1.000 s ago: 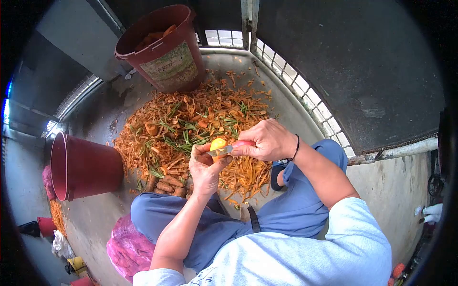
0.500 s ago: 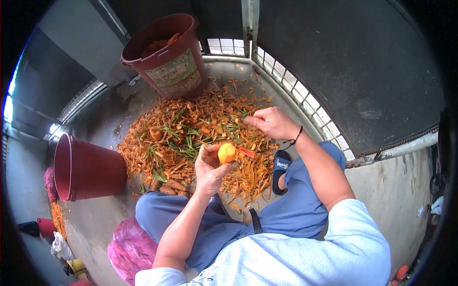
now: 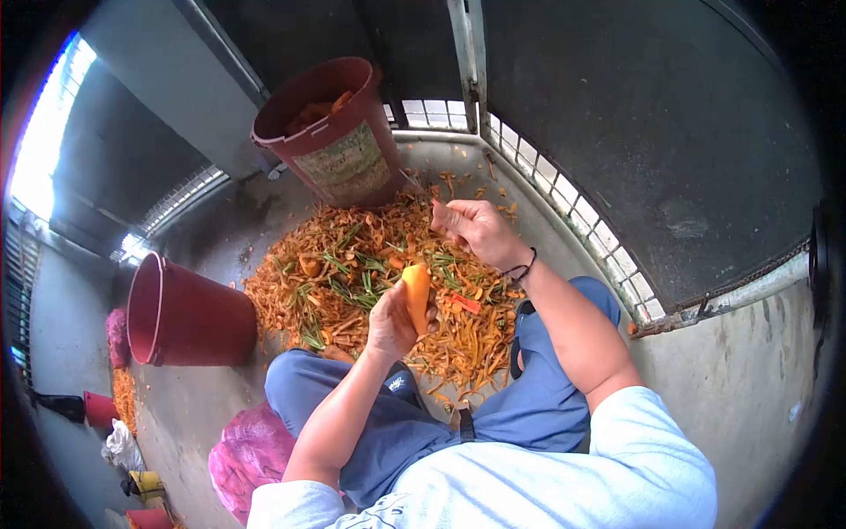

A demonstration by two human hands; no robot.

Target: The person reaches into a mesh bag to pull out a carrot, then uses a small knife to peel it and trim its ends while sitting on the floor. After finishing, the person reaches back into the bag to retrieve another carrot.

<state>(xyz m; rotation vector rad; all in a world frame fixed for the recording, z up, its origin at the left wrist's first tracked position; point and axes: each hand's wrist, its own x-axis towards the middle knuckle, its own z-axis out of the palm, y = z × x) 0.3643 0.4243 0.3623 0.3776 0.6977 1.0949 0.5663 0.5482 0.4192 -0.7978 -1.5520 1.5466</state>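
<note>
One peeled carrot (image 3: 416,295) in L hand (image 3: 392,323), approx. upright, fingers wrapped round lower part; prob. gripped low so top end is clear of fingers. R hand (image 3: 483,233) raised, a bit farther out + to the right, apart from carrot. Its fingers are curled narrow round a reddish handle (image 3: 437,214); tool end blurred, maybe a knife, can't tell for sure. Gap btwn hands prob. gives tool clearance from L fingers. Dark bracelet (image 3: 525,264) on R wrist.

Below + beyond hands: big heap of peelings (image 3: 286,264) on floor (image 3: 198,388), w/ green stalks (image 3: 352,294) mixed in. Sits close in front, prob. because scraps drop straight down there. Red tool (image 3: 465,304) lies on heap below R hand, right of carrot, untouched; exact type n/a, prob. put there for easy reach.

Tall bucket (image 3: 351,167) past heap, beyond hands, orange pieces (image 3: 313,116) inside; prob. set there as a holder within arm's reach or nearly. 2nd bucket (image 3: 207,317) well left of L hand; lens bends it, can't tell upright vs. tipped. Pink sack (image 3: 251,454) nearer body than L hand, by L knee.
</note>
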